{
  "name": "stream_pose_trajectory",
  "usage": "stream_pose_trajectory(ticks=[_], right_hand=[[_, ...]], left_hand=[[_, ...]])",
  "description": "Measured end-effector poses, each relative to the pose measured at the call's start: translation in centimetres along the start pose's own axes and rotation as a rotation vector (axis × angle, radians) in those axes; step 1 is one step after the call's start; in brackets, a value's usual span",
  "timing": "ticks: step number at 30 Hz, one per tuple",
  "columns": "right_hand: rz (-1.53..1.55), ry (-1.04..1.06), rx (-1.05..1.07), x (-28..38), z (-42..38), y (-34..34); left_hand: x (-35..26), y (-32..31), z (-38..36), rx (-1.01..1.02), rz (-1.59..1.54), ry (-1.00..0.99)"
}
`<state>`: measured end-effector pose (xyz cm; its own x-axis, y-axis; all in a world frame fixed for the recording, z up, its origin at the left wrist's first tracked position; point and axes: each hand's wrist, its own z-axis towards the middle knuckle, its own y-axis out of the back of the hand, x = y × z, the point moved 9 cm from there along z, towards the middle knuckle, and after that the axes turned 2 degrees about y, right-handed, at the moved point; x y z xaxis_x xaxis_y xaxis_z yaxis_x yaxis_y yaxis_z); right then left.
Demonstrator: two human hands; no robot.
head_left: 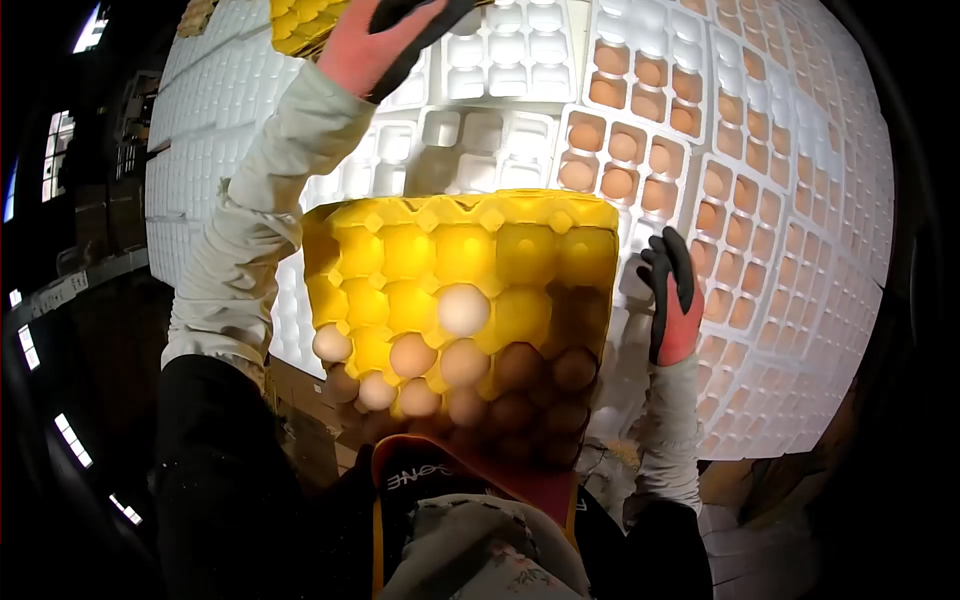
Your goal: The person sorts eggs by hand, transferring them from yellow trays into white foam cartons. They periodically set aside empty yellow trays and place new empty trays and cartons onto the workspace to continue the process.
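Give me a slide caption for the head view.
Gloved right hand beside a yellow egg tray part-filled with eggs; white cartons behind.

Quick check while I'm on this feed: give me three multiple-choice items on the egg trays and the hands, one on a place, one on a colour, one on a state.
1. Where is the left hand?
A. Raised at the top of the view, by a second yellow tray
B. Under the near tray
C. Resting on a white carton

2. What colour is the near egg tray?
A. White
B. Yellow
C. Blue

3. How full is the near egg tray?
A. Empty
C. Every cup filled
B. Eggs in the lower rows, upper rows bare

Answers:
1 A, the gloved hand shows at the top edge against yellow tray material.
2 B, it is bright yellow against the white cartons behind.
3 B, eggs sit in the lower cups only, while the right hand is open beside the tray.
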<state>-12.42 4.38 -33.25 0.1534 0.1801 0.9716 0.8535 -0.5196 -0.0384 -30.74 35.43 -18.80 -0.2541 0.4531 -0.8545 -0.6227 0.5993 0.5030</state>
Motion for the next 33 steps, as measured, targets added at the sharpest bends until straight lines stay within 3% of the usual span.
stream_pose_trajectory(ticks=[1, 3, 5, 6, 7, 8, 12, 18, 21, 23, 26, 31, 32, 33], right_hand=[[0.042, -0.211, 0.062, -2.8, -2.4, -1.4], [-0.007, -0.33, 0.248, -5.7, -5.4, -4.0], [0.339, -0.408, 0.23, -11.6, -6.7, -5.0], [0.45, -0.48, 0.21, -12.5, -7.1, -5.6], [0.448, -0.504, 0.206, -12.7, -7.3, -5.8], [0.417, -0.505, 0.202, -12.8, -7.1, -5.6], [0.278, -0.448, 0.214, -11.9, -6.0, -5.8], [0.088, -0.329, 0.073, -11.9, -4.6, -4.9], [0.026, -0.307, -0.016, -12.1, -4.8, -6.1], [0.005, -0.313, -0.061, -12.3, -5.6, -7.7], [0.027, -0.323, -0.124, -13.2, -7.3, -10.0], [0.078, -0.365, -0.215, -14.9, -10.0, -13.0], [0.088, -0.374, -0.236, -15.1, -10.5, -13.4], [0.099, -0.385, -0.253, -15.3, -10.9, -13.7]], left_hand=[[1.3, 3.4, -3.4, -0.216, -0.111, 0.078], [6.6, 7.2, -13.5, -0.416, -0.148, 0.411], [14.0, 4.8, -26.7, -0.392, -0.402, 0.778], [16.3, 2.0, -32.3, -0.363, -0.36, 0.871], [14.5, -1.4, -35.3, -0.243, -0.379, 1.081], [21.7, -6.5, -41.7, -0.22, -0.577, 1.048], [19.4, -10.8, -39.9, -0.251, -0.647, 0.993], [16.0, -10.2, -35.4, -0.534, -0.556, 0.615], [12.7, -6.2, -33.4, -0.652, -0.454, 0.404], [10.1, -1.7, -31.9, -0.51, -0.512, 0.419], [13.0, 2.7, -30.3, -0.327, -0.577, 0.393], [16.3, 11.1, -33.3, -0.268, -0.394, 0.483], [17.1, 12.0, -33.8, -0.291, -0.517, 0.524], [20.2, 11.6, -33.9, -0.242, -0.335, 0.557]])
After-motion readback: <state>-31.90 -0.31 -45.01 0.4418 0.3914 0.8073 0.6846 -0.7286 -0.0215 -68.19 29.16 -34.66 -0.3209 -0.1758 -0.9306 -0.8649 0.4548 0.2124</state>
